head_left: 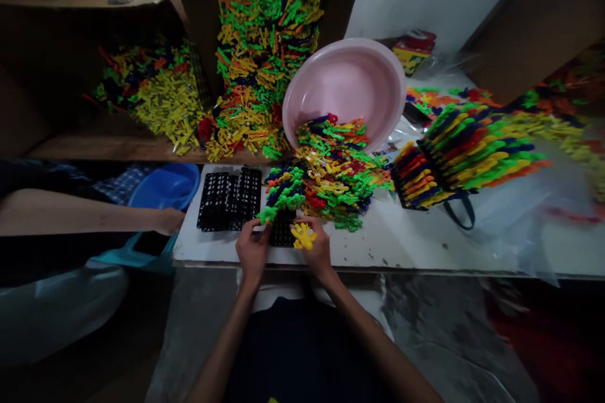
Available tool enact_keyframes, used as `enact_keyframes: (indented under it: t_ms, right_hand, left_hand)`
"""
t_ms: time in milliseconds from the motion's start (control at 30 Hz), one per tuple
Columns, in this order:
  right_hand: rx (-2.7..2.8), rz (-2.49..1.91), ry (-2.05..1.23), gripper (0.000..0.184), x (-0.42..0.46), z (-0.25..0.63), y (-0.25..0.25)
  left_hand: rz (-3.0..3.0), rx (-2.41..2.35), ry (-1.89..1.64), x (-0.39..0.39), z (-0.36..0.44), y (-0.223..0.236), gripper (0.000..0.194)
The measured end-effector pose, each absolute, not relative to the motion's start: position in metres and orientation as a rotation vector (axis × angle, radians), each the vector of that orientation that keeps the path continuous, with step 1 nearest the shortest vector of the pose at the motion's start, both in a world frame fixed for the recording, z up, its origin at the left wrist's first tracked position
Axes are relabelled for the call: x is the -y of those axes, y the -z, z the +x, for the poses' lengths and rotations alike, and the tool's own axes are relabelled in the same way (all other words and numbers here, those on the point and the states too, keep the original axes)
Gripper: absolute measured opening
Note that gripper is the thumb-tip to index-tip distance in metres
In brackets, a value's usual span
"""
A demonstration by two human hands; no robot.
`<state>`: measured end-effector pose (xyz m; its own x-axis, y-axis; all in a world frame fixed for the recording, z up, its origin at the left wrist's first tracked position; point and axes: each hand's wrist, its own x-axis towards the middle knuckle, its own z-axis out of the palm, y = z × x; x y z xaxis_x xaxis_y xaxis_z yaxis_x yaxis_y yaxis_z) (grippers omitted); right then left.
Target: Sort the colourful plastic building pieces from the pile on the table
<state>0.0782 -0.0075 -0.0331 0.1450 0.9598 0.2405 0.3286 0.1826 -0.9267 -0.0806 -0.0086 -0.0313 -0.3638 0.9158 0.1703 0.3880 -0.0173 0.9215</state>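
My right hand (317,253) is closed around a small bunch of yellow plastic pieces (303,237) with knobbed, flower-like ends. My left hand (252,252) pinches at a green plastic piece (267,214) by the left edge of a black perforated tray (282,236). Rows of green, blue and red pieces (289,184) stand in the far part of that tray, while its near part shows bare holes. Just beyond my right hand lies a loose heap of mixed coloured pieces (338,170). To the left, stacked black perforated trays (229,201) rest on the white table.
A pink basin (347,85) tilts behind the heap. Filled racks of coloured pieces (472,151) stand at the right beside clear plastic bags (529,227). A large pile (269,44) fills the box at the back. Another person's arm (94,211) reaches in from the left, near a blue basin (165,186).
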Motion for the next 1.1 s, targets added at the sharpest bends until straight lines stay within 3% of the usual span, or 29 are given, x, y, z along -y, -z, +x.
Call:
enact_keyframes:
  t_ms: [233, 400, 1100]
  right_hand:
    - [1.732, -1.45, -0.512, 0.029, 0.002, 0.099, 0.048]
    - [1.679, -1.477, -0.393, 0.02, 0.008, 0.111, 0.049]
    - [1.618, -1.517, -0.528, 0.029, -0.01, 0.063, 0.06]
  left_hand:
    - [1.528, -1.853, -1.223, -0.011, -0.073, 0.033, 0.019]
    - [1.547, -1.911, -1.144, -0.016, -0.07, 0.029, 0.019]
    - [1.811, -1.756, -1.155, -0.015, -0.072, 0.036, 0.013]
